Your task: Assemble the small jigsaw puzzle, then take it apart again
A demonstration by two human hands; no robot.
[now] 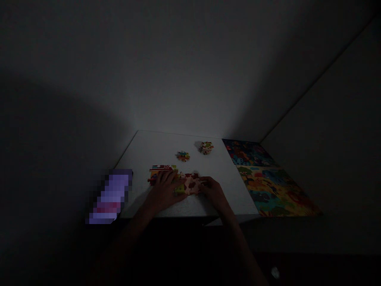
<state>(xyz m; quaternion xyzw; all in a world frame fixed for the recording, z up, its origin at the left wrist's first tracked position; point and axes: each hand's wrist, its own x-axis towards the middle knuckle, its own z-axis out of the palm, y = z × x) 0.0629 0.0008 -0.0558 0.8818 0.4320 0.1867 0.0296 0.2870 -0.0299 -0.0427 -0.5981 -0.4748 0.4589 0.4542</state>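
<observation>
A partly joined jigsaw puzzle (166,167) lies near the front of the white table, in dim light. My left hand (163,187) rests flat across its left part, fingers spread, covering much of the picture. To the right, a puzzle piece (192,183) with a pink and brown pattern adjoins the yellow-green part. My right hand (212,188) has curled fingers closed on the right edge of this piece; the thumb is partly hidden. Whether the piece is fully locked in cannot be seen.
Beyond the hands lie a small pile of loose pieces (183,156) and a taller stack of pieces (206,147). Two colourful picture boards (276,186) cover the right side of the white table (238,198). A blurred-out lit screen (111,196) is at the left edge. Walls stand behind.
</observation>
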